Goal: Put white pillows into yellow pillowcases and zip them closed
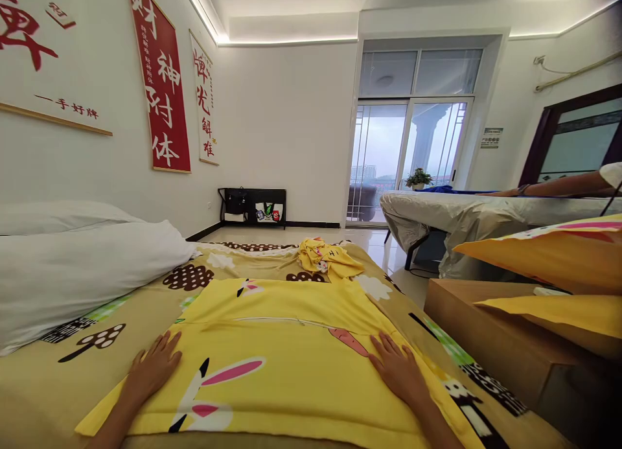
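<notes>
A yellow pillowcase (291,371) with rabbit and carrot prints lies spread flat on the bed, its opening edge running across the upper part. My left hand (154,359) rests flat on its left side, fingers apart. On the right side, near the printed carrot, my right hand (396,365) lies flat with fingers spread. Neither hand grips anything. Beyond the pillowcase, a crumpled yellow cloth (326,258) with similar prints sits at the far edge of the bed.
White pillows (92,261) lie on the left of the patterned bed sheet (43,391). At right, a wooden cabinet (486,326) bears yellow pillows (549,258). Behind it stands a plastic-covered table (437,206), where another person's arm (558,183) reaches across.
</notes>
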`<action>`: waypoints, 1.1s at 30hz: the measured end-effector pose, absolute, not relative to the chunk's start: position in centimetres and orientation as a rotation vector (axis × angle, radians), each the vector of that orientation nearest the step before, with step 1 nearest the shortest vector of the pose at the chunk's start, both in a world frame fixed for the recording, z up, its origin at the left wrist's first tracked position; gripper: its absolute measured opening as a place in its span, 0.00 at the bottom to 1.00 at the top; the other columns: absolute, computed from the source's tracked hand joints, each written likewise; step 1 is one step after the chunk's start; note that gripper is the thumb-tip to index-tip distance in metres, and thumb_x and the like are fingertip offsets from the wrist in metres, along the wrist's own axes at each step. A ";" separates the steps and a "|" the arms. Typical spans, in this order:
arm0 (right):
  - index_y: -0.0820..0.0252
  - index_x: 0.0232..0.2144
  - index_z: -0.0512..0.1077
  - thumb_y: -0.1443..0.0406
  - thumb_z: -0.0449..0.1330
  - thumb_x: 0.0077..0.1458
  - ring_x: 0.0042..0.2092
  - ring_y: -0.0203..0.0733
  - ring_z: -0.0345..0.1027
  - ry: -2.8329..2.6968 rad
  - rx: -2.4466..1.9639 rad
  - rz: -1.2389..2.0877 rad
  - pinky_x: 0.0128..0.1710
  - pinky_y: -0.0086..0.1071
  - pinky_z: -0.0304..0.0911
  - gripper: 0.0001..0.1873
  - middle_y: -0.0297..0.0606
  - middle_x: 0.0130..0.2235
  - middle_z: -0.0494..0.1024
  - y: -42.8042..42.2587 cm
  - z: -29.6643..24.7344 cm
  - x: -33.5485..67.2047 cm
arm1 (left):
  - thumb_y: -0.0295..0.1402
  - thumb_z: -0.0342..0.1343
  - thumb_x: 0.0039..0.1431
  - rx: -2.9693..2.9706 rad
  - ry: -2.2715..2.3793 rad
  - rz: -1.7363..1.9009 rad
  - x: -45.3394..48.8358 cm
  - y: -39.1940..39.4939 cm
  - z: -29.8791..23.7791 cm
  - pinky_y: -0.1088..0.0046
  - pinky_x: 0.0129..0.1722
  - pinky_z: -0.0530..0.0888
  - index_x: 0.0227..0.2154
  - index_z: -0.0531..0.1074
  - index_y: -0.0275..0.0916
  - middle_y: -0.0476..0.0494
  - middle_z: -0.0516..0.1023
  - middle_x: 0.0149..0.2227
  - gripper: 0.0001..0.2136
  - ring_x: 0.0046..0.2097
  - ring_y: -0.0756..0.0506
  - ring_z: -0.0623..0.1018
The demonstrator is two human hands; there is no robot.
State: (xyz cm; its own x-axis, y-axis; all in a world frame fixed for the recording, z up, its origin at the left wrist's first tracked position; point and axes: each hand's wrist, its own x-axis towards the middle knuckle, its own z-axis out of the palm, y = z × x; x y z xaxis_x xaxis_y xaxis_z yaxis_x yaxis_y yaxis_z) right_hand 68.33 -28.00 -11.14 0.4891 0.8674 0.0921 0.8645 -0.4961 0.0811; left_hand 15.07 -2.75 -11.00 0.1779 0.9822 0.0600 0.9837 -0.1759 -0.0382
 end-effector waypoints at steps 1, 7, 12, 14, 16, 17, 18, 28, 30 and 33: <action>0.55 0.63 0.53 0.53 0.40 0.61 0.67 0.43 0.39 1.559 2.691 0.185 0.63 0.49 0.38 0.31 0.38 0.66 0.48 -28.0 -11.1 68.3 | 0.37 0.36 0.62 -2.358 -1.975 -0.030 15.1 -2.8 -11.0 0.53 0.62 0.50 0.64 0.50 0.42 0.45 0.48 0.67 0.27 0.67 0.44 0.49; 0.57 0.63 0.54 0.53 0.39 0.61 0.67 0.44 0.41 1.586 2.675 0.204 0.62 0.50 0.40 0.31 0.39 0.66 0.49 -28.2 -10.9 68.2 | 0.35 0.36 0.61 -2.364 -1.928 -0.024 15.0 -2.8 -11.2 0.51 0.61 0.52 0.64 0.51 0.42 0.43 0.48 0.67 0.26 0.67 0.43 0.50; 0.56 0.62 0.55 0.53 0.40 0.61 0.66 0.44 0.41 1.591 2.699 0.201 0.62 0.51 0.42 0.31 0.38 0.66 0.50 -28.0 -11.0 68.2 | 0.35 0.36 0.61 -2.375 -1.951 -0.046 15.0 -2.6 -11.4 0.51 0.61 0.51 0.64 0.51 0.42 0.43 0.49 0.67 0.26 0.67 0.43 0.50; 0.56 0.62 0.56 0.53 0.40 0.60 0.66 0.45 0.43 1.576 2.700 0.213 0.62 0.51 0.42 0.31 0.39 0.66 0.50 -27.9 -11.1 68.1 | 0.36 0.35 0.62 -2.361 -1.985 -0.045 15.2 -2.8 -11.3 0.53 0.62 0.51 0.64 0.50 0.43 0.45 0.48 0.67 0.26 0.67 0.44 0.50; 0.57 0.62 0.56 0.52 0.40 0.60 0.66 0.46 0.43 1.571 2.691 0.241 0.62 0.51 0.41 0.31 0.40 0.66 0.50 -27.9 -11.2 68.0 | 0.37 0.35 0.62 -2.355 -2.007 -0.059 15.4 -3.1 -11.1 0.54 0.62 0.50 0.64 0.50 0.42 0.45 0.48 0.67 0.27 0.67 0.44 0.50; 0.58 0.62 0.56 0.52 0.40 0.60 0.66 0.46 0.43 1.581 2.685 0.252 0.62 0.51 0.40 0.32 0.41 0.66 0.51 -27.9 -11.3 68.0 | 0.37 0.35 0.62 -2.357 -2.010 -0.064 15.4 -3.3 -11.0 0.55 0.63 0.50 0.64 0.49 0.42 0.45 0.48 0.67 0.27 0.67 0.45 0.50; 0.58 0.62 0.57 0.52 0.40 0.60 0.66 0.46 0.43 1.597 2.679 0.249 0.62 0.51 0.40 0.32 0.41 0.65 0.51 -28.0 -11.3 68.2 | 0.37 0.35 0.62 -2.362 -2.010 -0.064 15.5 -3.6 -10.9 0.56 0.63 0.50 0.64 0.49 0.42 0.45 0.48 0.67 0.27 0.67 0.45 0.50; 0.62 0.57 0.63 0.54 0.42 0.58 0.62 0.51 0.54 1.748 2.899 0.141 0.58 0.49 0.51 0.30 0.47 0.64 0.56 -21.7 -7.9 73.5 | 0.24 0.39 0.56 -2.326 -1.775 0.073 19.5 -2.8 -6.4 0.45 0.59 0.53 0.58 0.63 0.33 0.32 0.62 0.61 0.26 0.62 0.38 0.63; 0.65 0.60 0.59 0.54 0.42 0.59 0.63 0.51 0.51 1.881 2.892 0.091 0.59 0.49 0.49 0.32 0.49 0.65 0.53 -17.5 -7.0 70.9 | 0.23 0.38 0.56 -2.438 -1.689 -0.033 24.4 -1.6 -5.0 0.52 0.61 0.53 0.61 0.57 0.33 0.36 0.54 0.65 0.28 0.65 0.42 0.56; 0.64 0.63 0.53 0.55 0.40 0.62 0.65 0.45 0.48 2.099 2.788 -0.038 0.61 0.42 0.47 0.31 0.46 0.65 0.53 -10.2 -7.2 64.0 | 0.25 0.36 0.57 -2.753 -1.466 -0.222 33.7 0.4 -3.9 0.61 0.63 0.53 0.63 0.53 0.32 0.40 0.52 0.66 0.29 0.66 0.46 0.53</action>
State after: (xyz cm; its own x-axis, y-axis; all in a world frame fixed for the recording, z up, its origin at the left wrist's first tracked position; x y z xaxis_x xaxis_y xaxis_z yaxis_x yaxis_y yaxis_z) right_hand 63.99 -10.17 -7.15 0.2983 0.9357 0.1883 0.9282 -0.2385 -0.2855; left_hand 33.69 0.41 -3.93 0.5506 0.8243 0.1320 0.8264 -0.5605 0.0533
